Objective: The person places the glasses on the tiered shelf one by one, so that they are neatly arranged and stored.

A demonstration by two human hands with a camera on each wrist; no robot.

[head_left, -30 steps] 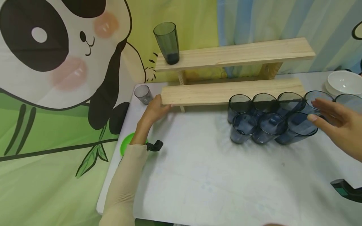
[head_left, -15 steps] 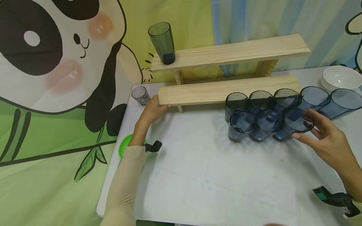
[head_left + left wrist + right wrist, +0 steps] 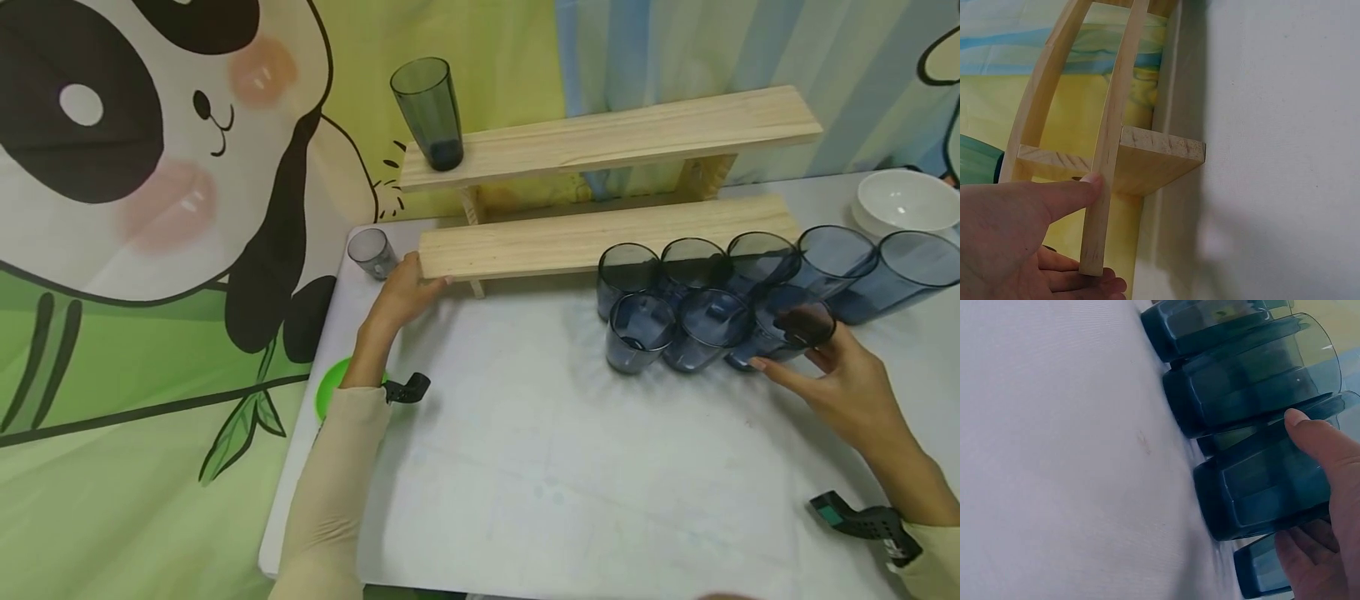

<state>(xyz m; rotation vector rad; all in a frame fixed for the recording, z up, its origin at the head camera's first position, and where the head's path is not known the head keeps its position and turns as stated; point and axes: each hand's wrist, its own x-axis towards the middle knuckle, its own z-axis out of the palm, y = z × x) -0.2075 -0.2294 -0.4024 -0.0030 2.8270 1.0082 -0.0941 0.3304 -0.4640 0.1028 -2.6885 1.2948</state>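
At the left end of the two-tier wooden shelf (image 3: pixel 525 246), my left hand (image 3: pixel 405 296) holds the lower board. The left wrist view shows its thumb (image 3: pixel 1075 195) on the board's edge and the fingers behind the board's end. My right hand (image 3: pixel 855 383) grips a blue tinted glass (image 3: pixel 1272 484), thumb on one side and fingers round the other. This glass is the rightmost of the front row, upright among several matching glasses (image 3: pixel 637 333). Its base is right at the white tabletop in the right wrist view. A tall green glass (image 3: pixel 431 117) stands on the upper board's left end.
Left of the shelf is a small greyish glass (image 3: pixel 372 254). A bright green round item (image 3: pixel 330 387) lies partly behind the left forearm. White bowls (image 3: pixel 903 204) stand at the back right. A printed panda curtain (image 3: pixel 247 167) hangs behind the white table (image 3: pixel 525 467).
My right hand has come in from the right, lowered to the front row's rightmost glass and closed round it. The left hand stays on the shelf; the view has shifted slightly.
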